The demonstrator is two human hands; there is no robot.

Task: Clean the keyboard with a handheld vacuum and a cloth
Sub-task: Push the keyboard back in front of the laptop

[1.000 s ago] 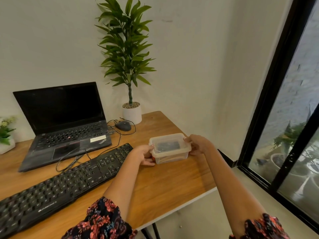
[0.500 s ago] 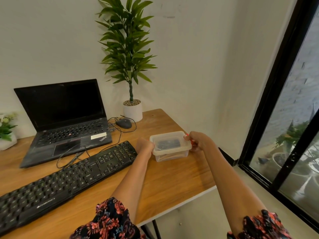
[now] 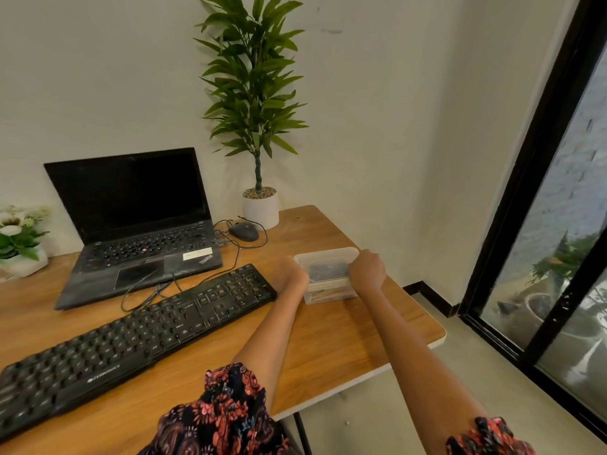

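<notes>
Wooden desk (image 3: 328, 339) fills a corner between a pale wall and a dark-framed window, with a laptop (image 3: 138, 224) and potted plant (image 3: 256, 93) at the back and the black keyboard (image 3: 131, 336), the thing to be cleaned, lying slantwise just left of our hands. We judge we are at the very start, opening a clear lidded box (image 3: 323, 274) with something dark inside; no vacuum or cloth shows. Our left hand (image 3: 290, 274) braces its left side, fingers hidden, while our right hand (image 3: 367, 270) closes over the right edge, and next the lid must lift off.
</notes>
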